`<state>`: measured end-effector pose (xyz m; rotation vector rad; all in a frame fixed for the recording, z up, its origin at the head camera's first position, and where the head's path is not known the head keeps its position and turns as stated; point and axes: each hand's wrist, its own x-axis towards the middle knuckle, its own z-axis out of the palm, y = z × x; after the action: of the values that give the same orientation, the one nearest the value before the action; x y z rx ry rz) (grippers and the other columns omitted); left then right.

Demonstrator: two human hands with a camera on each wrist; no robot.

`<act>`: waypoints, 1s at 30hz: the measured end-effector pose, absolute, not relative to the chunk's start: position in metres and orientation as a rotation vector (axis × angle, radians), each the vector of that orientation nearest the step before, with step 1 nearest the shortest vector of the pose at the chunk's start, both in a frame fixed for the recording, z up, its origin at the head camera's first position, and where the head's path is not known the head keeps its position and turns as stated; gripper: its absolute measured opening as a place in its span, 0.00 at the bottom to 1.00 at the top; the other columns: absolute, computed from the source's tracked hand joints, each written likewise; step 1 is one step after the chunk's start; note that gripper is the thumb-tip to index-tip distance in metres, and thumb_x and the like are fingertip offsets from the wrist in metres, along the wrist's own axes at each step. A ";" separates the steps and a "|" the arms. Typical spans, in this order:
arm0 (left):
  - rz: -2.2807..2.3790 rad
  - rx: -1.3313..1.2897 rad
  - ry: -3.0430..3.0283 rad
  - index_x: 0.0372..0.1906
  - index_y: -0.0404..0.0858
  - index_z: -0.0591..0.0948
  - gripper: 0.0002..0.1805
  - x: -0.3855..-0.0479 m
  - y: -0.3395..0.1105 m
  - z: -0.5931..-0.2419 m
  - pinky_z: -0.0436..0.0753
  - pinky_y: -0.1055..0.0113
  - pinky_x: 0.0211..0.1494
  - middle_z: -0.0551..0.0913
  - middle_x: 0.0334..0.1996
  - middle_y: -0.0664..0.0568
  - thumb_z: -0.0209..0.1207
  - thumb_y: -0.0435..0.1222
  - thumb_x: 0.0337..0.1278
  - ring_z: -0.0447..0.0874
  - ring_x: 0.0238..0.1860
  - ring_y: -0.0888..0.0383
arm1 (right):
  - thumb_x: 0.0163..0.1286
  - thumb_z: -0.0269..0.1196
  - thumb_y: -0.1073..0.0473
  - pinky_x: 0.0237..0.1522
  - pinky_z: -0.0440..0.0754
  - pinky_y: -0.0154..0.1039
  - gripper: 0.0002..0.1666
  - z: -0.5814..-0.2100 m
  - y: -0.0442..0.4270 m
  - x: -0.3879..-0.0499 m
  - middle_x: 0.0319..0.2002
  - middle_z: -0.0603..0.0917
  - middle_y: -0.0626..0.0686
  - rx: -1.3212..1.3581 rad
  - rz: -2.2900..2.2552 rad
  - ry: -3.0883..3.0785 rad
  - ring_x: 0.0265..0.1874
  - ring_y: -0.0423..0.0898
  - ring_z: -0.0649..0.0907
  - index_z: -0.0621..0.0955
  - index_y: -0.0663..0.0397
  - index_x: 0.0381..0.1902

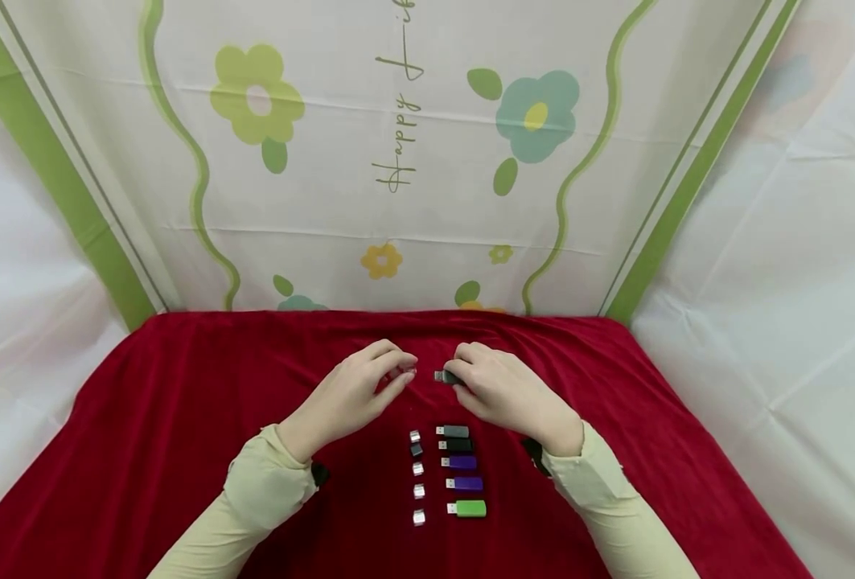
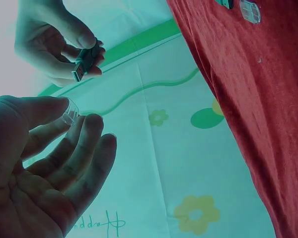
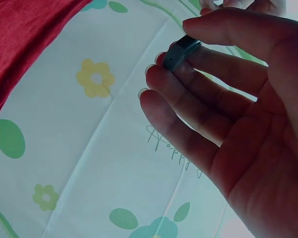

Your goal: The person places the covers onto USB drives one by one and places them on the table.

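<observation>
Left fingers: I see the left hand (image 1: 355, 390) pinching a small clear plastic cap (image 2: 70, 113) between thumb and forefinger, its other fingers apart.
Right fingers: the right hand (image 1: 507, 394) is clamped on a dark rectangular USB drive (image 2: 90, 54) by its body, the silver metal connector (image 1: 438, 375) jutting past the fingertips.
Why held so: I judge the body grip leaves the connector bare, pointing at the left fingers, and the edge pinch leaves most of the cap free.
Gap: cap and drive are apart, between the two sets of fingers.
Rows: nearer me than the fingers, five small caps (image 1: 418, 469) lie left of five grey, black, purple and green USB drives (image 1: 459, 462) on the red-velvet-covered counter (image 1: 181, 402), spread, I guess, for easy picking.
Hard to see: right fingers cover much of the drive; I can't tell the cap's open end, nor whether the second cap is dark or clear.
</observation>
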<state>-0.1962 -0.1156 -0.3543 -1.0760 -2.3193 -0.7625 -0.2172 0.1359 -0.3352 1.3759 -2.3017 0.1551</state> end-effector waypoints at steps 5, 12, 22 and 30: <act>-0.752 -1.062 -2.317 0.47 0.37 0.83 0.10 -0.196 -0.115 -0.353 0.80 0.72 0.38 0.80 0.41 0.55 0.65 0.33 0.61 0.80 0.37 0.62 | 0.62 0.64 0.66 0.26 0.73 0.33 0.03 -0.334 0.136 -0.216 0.29 0.73 0.46 1.368 0.152 -2.274 0.25 0.41 0.72 0.81 0.54 0.33; -0.732 -1.068 -2.317 0.47 0.36 0.83 0.11 -0.191 -0.113 -0.350 0.79 0.73 0.37 0.80 0.41 0.54 0.65 0.32 0.61 0.79 0.37 0.64 | 0.61 0.64 0.66 0.25 0.72 0.34 0.04 -0.331 0.135 -0.213 0.29 0.72 0.49 1.375 0.129 -2.226 0.24 0.42 0.71 0.81 0.56 0.35; -0.719 -1.092 -2.289 0.46 0.36 0.83 0.10 -0.189 -0.111 -0.349 0.79 0.74 0.39 0.80 0.40 0.53 0.66 0.31 0.60 0.79 0.37 0.63 | 0.60 0.66 0.67 0.24 0.72 0.34 0.05 -0.328 0.133 -0.210 0.30 0.72 0.49 1.368 0.113 -2.213 0.24 0.43 0.71 0.81 0.57 0.35; -0.703 -1.086 -2.281 0.46 0.36 0.83 0.11 -0.186 -0.108 -0.350 0.79 0.73 0.37 0.80 0.41 0.53 0.67 0.30 0.58 0.80 0.35 0.61 | 0.61 0.67 0.67 0.26 0.74 0.34 0.08 -0.329 0.132 -0.211 0.31 0.72 0.51 1.370 0.110 -2.204 0.26 0.45 0.72 0.82 0.58 0.39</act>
<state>-0.1856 -0.1076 -0.3500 -1.0864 -2.2814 -0.7035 -0.2109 0.1321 -0.3294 1.3701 -2.2043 0.1102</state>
